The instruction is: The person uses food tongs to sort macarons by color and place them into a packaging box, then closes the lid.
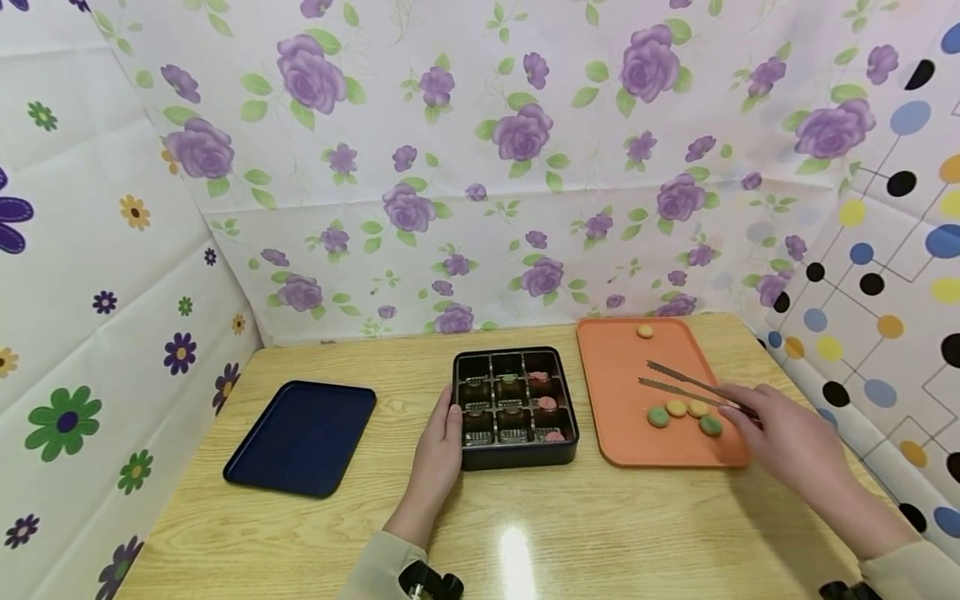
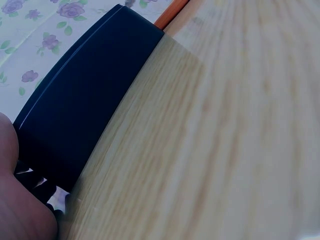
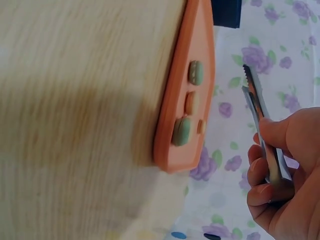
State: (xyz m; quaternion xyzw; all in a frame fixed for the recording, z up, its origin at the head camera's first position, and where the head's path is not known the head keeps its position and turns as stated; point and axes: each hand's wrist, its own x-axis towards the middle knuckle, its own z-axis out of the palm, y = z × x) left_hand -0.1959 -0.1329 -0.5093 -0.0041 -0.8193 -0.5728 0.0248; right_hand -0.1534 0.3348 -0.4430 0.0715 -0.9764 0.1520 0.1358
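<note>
My left hand (image 1: 437, 446) rests against the left wall of a dark box (image 1: 517, 455), fingers fairly straight along it and thumb by the rim. A clear divided insert fills the box. Pink macarons (image 1: 547, 403) sit in the right column, and something pale green shows in the back middle compartment. My right hand (image 1: 791, 433) holds metal tongs (image 1: 693, 385) above the orange tray (image 1: 622, 446). The tongs' arms are apart with nothing between them. Below them lie green macarons (image 1: 658, 417) and yellow macarons (image 1: 677, 408); a single yellow macaron (image 1: 645, 332) lies near the tray's back edge.
A flat dark blue lid or tray (image 1: 300, 437) lies on the wooden table (image 1: 600, 533), left of the box. Floral cloth (image 1: 408, 208) hangs behind the table, with patterned cloths at both sides. The orange tray stands close to the box's right side.
</note>
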